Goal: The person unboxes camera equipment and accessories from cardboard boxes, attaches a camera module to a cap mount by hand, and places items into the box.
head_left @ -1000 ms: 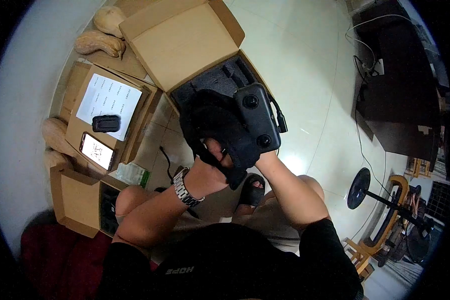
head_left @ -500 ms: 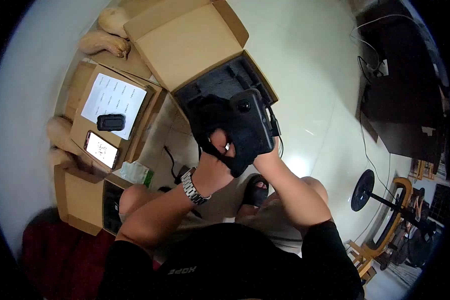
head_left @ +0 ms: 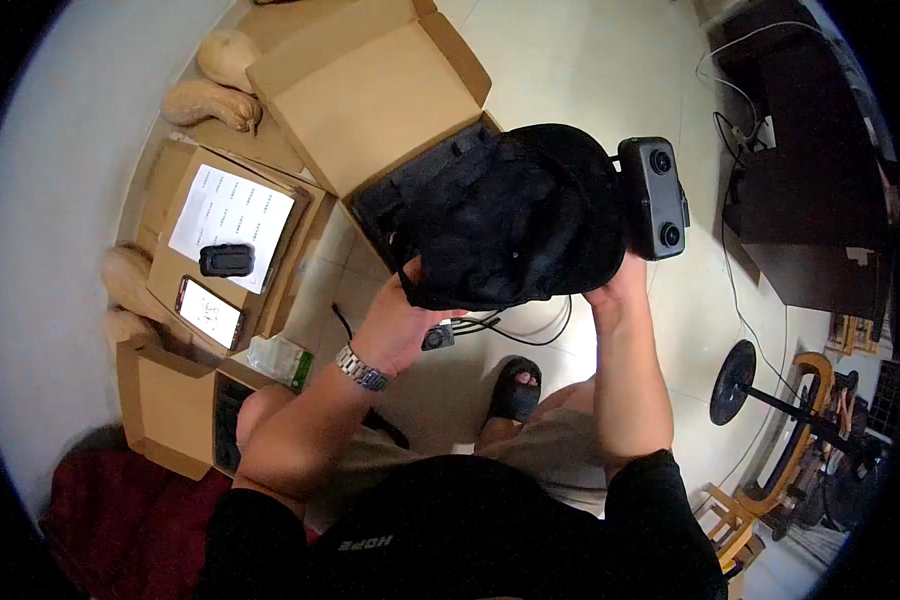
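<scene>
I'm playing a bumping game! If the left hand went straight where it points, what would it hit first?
Probably the black cap, which the left hand already touches. What's hidden behind it, and how deep, I can't tell.

Your black short-sleeved T-shirt (head_left: 450,530) with small pale lettering reading HOPE, seen inverted, your silver-toned metal link watch (head_left: 361,369) on the left wrist, your greyish-beige shorts (head_left: 545,450), your black open-toed sandal (head_left: 516,390)
</scene>
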{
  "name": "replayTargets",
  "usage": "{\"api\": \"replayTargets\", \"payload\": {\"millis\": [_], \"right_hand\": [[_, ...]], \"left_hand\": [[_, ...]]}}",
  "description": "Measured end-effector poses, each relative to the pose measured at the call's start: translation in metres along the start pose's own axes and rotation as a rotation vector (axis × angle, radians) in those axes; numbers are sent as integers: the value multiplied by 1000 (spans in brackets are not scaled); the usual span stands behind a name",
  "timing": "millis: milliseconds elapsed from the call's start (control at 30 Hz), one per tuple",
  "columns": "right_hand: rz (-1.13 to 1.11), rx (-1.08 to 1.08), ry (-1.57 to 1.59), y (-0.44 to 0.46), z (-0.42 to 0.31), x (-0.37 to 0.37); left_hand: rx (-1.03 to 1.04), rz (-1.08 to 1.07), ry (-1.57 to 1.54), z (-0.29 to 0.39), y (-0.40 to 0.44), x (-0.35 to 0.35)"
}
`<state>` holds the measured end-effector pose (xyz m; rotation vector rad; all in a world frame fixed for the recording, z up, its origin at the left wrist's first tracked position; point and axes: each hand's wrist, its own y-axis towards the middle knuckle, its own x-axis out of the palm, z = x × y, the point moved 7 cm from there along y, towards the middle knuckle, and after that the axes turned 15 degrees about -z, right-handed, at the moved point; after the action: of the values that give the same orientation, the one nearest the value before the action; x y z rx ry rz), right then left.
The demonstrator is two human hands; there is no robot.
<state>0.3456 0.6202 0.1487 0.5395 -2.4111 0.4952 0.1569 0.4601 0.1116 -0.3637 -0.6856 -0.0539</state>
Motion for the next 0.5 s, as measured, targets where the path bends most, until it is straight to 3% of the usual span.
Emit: {"api": "replayTargets", "payload": {"millis": [100, 133, 200, 267, 300, 367, 500], "right_hand": [[-64, -13, -8, 2, -4, 6], [-78, -21, -27, 2, -6, 7], [-82, -4, -55, 2, -4, 6], [-84, 14, -84, 1, -1, 4], [-146, -4, -23, 0, -1, 7], [-208, -22, 36, 1, 0, 9], [-210, -20, -7, -1, -2, 21]], "left_hand": [[-16, 2, 59, -5, -2, -5], [9, -9, 403, 7, -4, -1], [33, -17, 747, 17, -4, 4], [209, -81, -342, 12, 4, -1], [211, -80, -343, 19, 6, 0], [297, -97, -884, 33, 10, 5], [237, -97, -781, 47, 8, 15]]}}
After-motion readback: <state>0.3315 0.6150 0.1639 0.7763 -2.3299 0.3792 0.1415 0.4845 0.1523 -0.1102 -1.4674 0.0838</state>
